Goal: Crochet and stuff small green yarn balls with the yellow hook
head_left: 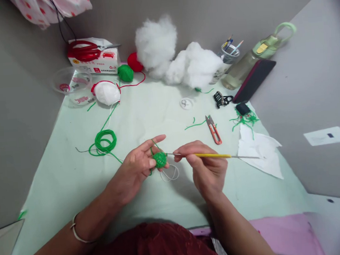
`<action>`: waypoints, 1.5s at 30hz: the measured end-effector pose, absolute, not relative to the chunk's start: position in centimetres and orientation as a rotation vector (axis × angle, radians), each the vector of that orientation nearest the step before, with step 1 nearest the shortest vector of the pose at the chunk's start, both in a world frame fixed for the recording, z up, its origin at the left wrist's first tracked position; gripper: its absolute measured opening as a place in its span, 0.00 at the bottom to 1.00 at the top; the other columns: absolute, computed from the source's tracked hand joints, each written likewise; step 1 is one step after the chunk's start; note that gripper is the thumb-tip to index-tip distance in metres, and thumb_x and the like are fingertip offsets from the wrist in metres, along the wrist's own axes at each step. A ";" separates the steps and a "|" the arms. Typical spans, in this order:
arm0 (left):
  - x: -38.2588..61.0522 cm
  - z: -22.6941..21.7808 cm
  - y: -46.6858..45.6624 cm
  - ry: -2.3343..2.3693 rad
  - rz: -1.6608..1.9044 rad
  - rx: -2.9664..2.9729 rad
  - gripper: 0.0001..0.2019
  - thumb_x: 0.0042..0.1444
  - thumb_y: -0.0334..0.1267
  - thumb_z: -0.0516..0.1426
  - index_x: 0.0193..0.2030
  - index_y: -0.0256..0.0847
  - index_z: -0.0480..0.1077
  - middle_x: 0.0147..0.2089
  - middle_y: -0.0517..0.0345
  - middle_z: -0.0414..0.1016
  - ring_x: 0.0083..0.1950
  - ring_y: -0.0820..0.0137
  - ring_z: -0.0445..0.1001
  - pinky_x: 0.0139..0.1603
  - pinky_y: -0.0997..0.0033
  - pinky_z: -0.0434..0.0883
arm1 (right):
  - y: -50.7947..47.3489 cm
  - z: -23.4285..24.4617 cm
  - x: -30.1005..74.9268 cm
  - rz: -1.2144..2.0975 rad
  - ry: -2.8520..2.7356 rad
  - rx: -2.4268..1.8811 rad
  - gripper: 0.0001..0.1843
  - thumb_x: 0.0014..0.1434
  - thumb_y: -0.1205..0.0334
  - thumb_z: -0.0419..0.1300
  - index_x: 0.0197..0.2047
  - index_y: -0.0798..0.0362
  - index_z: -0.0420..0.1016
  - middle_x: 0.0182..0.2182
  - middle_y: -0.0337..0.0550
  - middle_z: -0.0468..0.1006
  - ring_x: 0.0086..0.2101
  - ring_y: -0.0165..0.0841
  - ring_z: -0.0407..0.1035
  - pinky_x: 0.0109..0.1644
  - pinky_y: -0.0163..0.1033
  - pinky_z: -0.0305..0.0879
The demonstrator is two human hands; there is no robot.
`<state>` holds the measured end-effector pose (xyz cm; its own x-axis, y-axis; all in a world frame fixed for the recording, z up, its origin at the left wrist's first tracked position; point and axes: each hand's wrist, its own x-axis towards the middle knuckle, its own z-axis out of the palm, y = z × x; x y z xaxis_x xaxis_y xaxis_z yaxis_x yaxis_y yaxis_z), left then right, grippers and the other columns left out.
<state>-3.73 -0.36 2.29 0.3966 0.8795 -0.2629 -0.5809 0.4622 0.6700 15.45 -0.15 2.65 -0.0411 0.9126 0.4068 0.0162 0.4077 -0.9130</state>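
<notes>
Pinched between the thumb and fingers of my left hand (139,161) is a small round piece of green crochet (160,159). A strand of green yarn runs up over my raised left index finger. My right hand (204,166) grips a crochet hook (212,155) with a yellow handle, much like a pencil. The hook's thin tip reaches the right edge of the crochet piece; whether it sits inside a stitch I cannot tell. Below the piece hangs a loop of white thread (170,173). To the left lies a coil of green yarn (105,141).
Red-handled thread snips (213,130) lie right of centre. White stuffing (157,45), a green yarn ball (125,73), a red yarn ball (135,62) and a white yarn ball (107,93) stand farther back. A bottle (242,65), a phone (254,81) and white paper (258,151) are at the right.
</notes>
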 end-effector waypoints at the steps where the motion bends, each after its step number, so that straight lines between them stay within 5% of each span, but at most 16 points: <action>1: -3.8 2.4 -0.3 0.643 0.971 0.518 0.27 0.54 0.34 0.65 0.63 0.40 0.76 0.38 0.59 0.73 0.38 0.71 0.74 0.39 0.71 0.68 | 0.0 2.6 15.6 0.946 -1.388 -0.888 0.08 0.68 0.61 0.64 0.43 0.45 0.86 0.34 0.41 0.84 0.31 0.34 0.77 0.36 0.43 0.76; 9: -4.1 2.6 0.0 0.584 0.885 0.487 0.22 0.57 0.38 0.62 0.59 0.37 0.80 0.37 0.56 0.76 0.34 0.70 0.75 0.38 0.70 0.70 | 1.0 2.8 16.0 1.288 -1.149 -0.848 0.07 0.65 0.57 0.68 0.37 0.50 0.84 0.30 0.39 0.83 0.25 0.29 0.74 0.29 0.37 0.74; 15: -3.8 1.8 -0.3 0.652 0.916 0.633 0.26 0.58 0.35 0.67 0.64 0.47 0.75 0.48 0.55 0.80 0.53 0.63 0.78 0.60 0.64 0.68 | 0.6 2.4 15.2 1.349 -1.150 -0.880 0.08 0.64 0.54 0.68 0.38 0.49 0.84 0.30 0.40 0.82 0.27 0.30 0.75 0.32 0.38 0.75; 18: -3.8 1.7 -0.5 0.661 0.900 0.660 0.27 0.58 0.35 0.68 0.65 0.48 0.74 0.52 0.54 0.81 0.56 0.62 0.78 0.64 0.61 0.66 | 0.3 2.2 15.0 1.261 -1.194 -0.886 0.07 0.66 0.56 0.67 0.41 0.47 0.85 0.33 0.40 0.82 0.30 0.30 0.75 0.34 0.38 0.74; 25: -3.6 2.1 -0.4 0.677 0.907 0.649 0.13 0.61 0.38 0.64 0.53 0.42 0.80 0.47 0.50 0.85 0.49 0.61 0.81 0.50 0.65 0.71 | -0.2 2.9 14.7 0.876 -1.323 -1.063 0.07 0.68 0.61 0.64 0.40 0.48 0.85 0.31 0.40 0.81 0.30 0.32 0.75 0.35 0.41 0.74; 45: -3.7 2.1 -0.3 0.630 0.912 0.509 0.11 0.67 0.34 0.59 0.50 0.40 0.82 0.43 0.54 0.84 0.45 0.68 0.82 0.46 0.74 0.73 | -0.6 3.0 15.0 0.725 -1.402 -0.952 0.09 0.69 0.65 0.60 0.43 0.46 0.83 0.34 0.41 0.82 0.30 0.33 0.74 0.32 0.42 0.72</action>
